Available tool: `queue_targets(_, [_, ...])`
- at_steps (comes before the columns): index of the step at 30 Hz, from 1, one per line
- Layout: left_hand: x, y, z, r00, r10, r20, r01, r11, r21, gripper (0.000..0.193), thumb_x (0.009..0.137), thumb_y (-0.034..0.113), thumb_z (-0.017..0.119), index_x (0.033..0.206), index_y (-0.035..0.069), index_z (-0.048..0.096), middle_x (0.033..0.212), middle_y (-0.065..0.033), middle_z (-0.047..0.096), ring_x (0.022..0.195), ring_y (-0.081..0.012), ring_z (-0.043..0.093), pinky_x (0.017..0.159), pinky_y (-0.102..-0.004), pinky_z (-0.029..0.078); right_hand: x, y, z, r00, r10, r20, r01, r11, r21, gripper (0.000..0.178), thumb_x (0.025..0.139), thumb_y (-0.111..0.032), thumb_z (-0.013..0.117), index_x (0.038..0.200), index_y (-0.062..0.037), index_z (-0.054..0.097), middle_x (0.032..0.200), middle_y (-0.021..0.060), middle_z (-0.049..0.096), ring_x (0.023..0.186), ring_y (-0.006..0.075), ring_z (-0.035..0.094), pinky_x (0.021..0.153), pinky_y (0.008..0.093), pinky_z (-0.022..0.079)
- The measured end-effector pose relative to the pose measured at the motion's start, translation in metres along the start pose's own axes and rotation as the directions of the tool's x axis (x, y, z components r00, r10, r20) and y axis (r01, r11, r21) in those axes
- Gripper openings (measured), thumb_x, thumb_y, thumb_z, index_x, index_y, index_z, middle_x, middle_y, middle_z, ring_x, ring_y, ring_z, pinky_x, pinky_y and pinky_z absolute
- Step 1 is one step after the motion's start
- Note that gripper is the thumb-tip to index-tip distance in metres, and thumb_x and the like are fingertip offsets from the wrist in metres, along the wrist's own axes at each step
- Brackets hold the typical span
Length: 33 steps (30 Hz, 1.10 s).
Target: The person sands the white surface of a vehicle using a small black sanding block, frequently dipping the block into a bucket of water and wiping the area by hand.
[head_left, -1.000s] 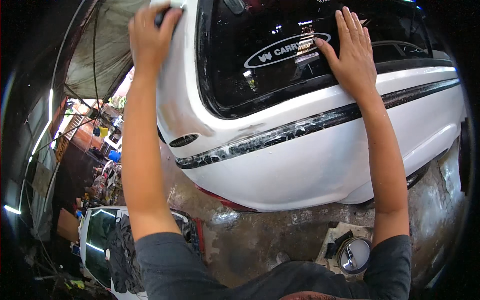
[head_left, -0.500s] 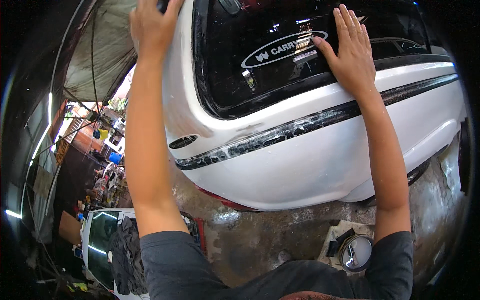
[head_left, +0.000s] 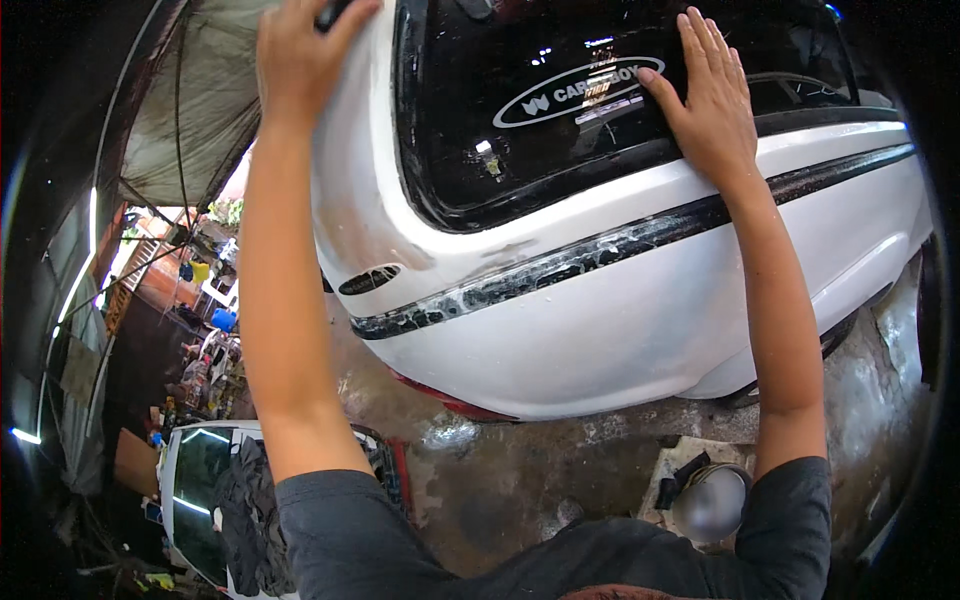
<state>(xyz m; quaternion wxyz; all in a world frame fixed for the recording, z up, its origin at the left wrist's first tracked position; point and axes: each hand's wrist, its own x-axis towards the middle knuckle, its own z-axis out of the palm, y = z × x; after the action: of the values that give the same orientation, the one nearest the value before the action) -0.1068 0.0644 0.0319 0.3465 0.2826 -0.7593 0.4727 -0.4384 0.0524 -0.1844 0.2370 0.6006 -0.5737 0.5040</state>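
A white vehicle body with a dark tinted window fills the upper middle. My right hand lies flat against the glass near its lower edge, fingers stretched and thumb spread beside an oval pale decal. At the top edge, my left hand is at the white corner pillar left of the window. Its fingers and thumb curl around a dark thing, mostly cut off by the picture's edge. Grey smears and wet drops mark the pillar's paint. Below the window runs a black trim strip with whitish residue.
A round bucket stands on a pale slab on the wet floor, near my right elbow. Behind my left arm is another car with dark cloth over it. Cluttered items line the left side beneath a tarp.
My left hand has shifted slightly down and left along the pillar. The right hand stays flat on the glass. The view has moved a little, and the bucket's reflection looks different.
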Motion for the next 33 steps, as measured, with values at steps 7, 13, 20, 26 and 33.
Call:
queue_targets(7, [-0.157,0.011,-0.003,1.0,0.011,0.006,-0.011,1.0,-0.011,0.045,0.085,0.035,0.085,0.124,0.017,0.073,0.13,-0.012,0.068,0.122,-0.0346,0.059,0.106,-0.0466,0.043,0.006,0.049,0.035,0.925,-0.214,-0.315,0.204,0.977,-0.063,0.078,0.103,-0.059,0.054,0.164,-0.0137,0.035,0.17,0.0082,0.033,0.159,0.0271,0.026,0.131,0.0448,0.017])
queue_targets(13, [-0.096,-0.031,-0.015,0.983,0.179,-0.03,-0.18,0.983,-0.022,0.04,0.085,0.031,0.085,0.119,0.013,0.075,0.122,-0.013,0.071,0.115,-0.0348,0.063,0.1,-0.0456,0.046,-0.005,0.015,0.036,0.933,-0.177,-0.312,0.179,0.984,-0.02,0.075,0.104,-0.052,0.059,0.162,-0.0089,0.039,0.17,0.0145,0.034,0.158,0.0323,0.028,0.129,0.0477,0.019])
queue_targets(20, [-0.077,-0.057,-0.007,0.958,0.256,-0.128,-0.264,0.964,-0.044,0.039,0.085,0.041,0.083,0.112,0.014,0.076,0.114,-0.0081,0.074,0.102,-0.032,0.064,0.09,-0.0416,0.047,-0.057,-0.082,0.047,0.957,-0.08,-0.28,0.126,0.981,0.149,0.072,0.103,-0.05,0.062,0.155,-0.0025,0.046,0.164,0.0236,0.037,0.154,0.0406,0.031,0.125,0.0531,0.023])
queue_targets(26, [-0.23,-0.026,-0.032,0.993,0.099,-0.07,-0.111,0.972,-0.206,0.056,0.077,0.048,0.087,0.12,0.015,0.074,0.123,-0.01,0.07,0.107,-0.0314,0.063,0.096,-0.0433,0.046,-0.06,-0.082,0.037,0.908,-0.111,-0.405,0.151,0.986,0.07,0.037,0.097,-0.035,0.073,0.122,-0.0087,0.069,0.124,0.0111,0.061,0.119,0.0322,0.055,0.103,0.0454,0.042])
queue_targets(33, [-0.083,-0.066,-0.012,0.99,0.033,-0.137,-0.075,0.947,-0.314,0.03,0.09,0.022,0.079,0.112,0.003,0.07,0.107,-0.0146,0.07,0.095,-0.03,0.064,0.087,-0.041,0.05,-0.06,-0.083,0.044,0.926,-0.139,-0.35,0.196,0.972,0.132,0.026,0.097,-0.027,0.074,0.088,-0.006,0.063,0.086,0.0061,0.063,0.084,0.0283,0.06,0.08,0.0415,0.045])
